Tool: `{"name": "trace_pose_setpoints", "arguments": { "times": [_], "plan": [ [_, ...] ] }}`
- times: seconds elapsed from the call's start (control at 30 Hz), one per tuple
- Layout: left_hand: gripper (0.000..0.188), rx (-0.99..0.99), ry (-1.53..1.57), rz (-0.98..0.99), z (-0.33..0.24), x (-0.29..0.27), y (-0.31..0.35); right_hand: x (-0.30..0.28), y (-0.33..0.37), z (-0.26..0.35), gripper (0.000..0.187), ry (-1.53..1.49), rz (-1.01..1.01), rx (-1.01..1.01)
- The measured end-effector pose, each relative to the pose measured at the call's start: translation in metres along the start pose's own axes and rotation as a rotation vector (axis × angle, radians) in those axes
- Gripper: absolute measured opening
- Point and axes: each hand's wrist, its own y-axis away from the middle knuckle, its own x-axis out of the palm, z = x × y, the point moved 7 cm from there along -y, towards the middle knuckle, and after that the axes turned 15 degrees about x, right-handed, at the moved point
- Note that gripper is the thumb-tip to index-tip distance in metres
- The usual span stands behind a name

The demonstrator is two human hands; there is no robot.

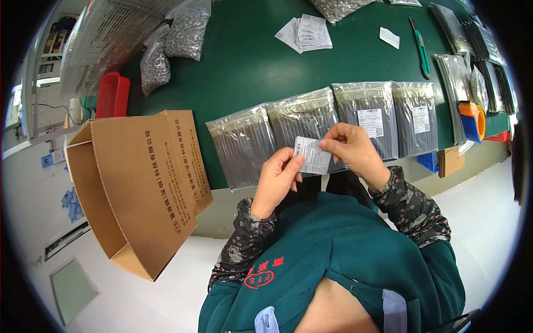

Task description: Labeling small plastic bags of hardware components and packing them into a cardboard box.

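Between both hands I hold a small white printed label (312,157) in front of the table's near edge. My left hand (277,176) grips its lower left side with the thumb on top. With thumb and forefinger, my right hand (353,149) pinches its upper right corner. Behind the hands lie clear zip bags of dark strips in a row. The leftmost bag (241,147) and the bag beside it (302,119) show no label. White labels sit on the third bag (369,123) and the rightmost bag (421,120).
An open cardboard box (141,183) stands at left, near a red bin (112,94) and bags of small grey parts (189,33). Farther back on the green table (244,72) lie loose labels (313,32) and a green utility knife (423,50). A tape dispenser (472,123) sits at right.
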Motion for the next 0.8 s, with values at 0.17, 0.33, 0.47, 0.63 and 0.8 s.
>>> {"name": "trace_pose_setpoints", "arguments": {
  "times": [0.17,0.33,0.47,0.63,0.8],
  "plan": [
    [0.032,-0.096,0.384,-0.047,0.003,0.001,0.005,0.013,0.003,-0.008,0.015,-0.088,0.03,0.022],
    [0.033,-0.149,0.638,0.009,0.013,-0.001,0.009,0.02,0.001,-0.01,0.016,-0.135,0.104,0.017],
    [0.033,-0.178,0.824,0.063,0.015,0.003,0.013,0.025,0.001,-0.013,0.016,-0.19,0.191,0.021],
    [0.034,-0.189,0.932,0.058,0.015,0.008,0.015,0.029,0.002,-0.015,0.015,-0.268,0.239,0.038],
    [0.033,-0.201,0.987,0.055,0.013,0.011,0.017,0.03,0.004,-0.017,0.014,-0.312,0.261,0.029]
  ]
}}
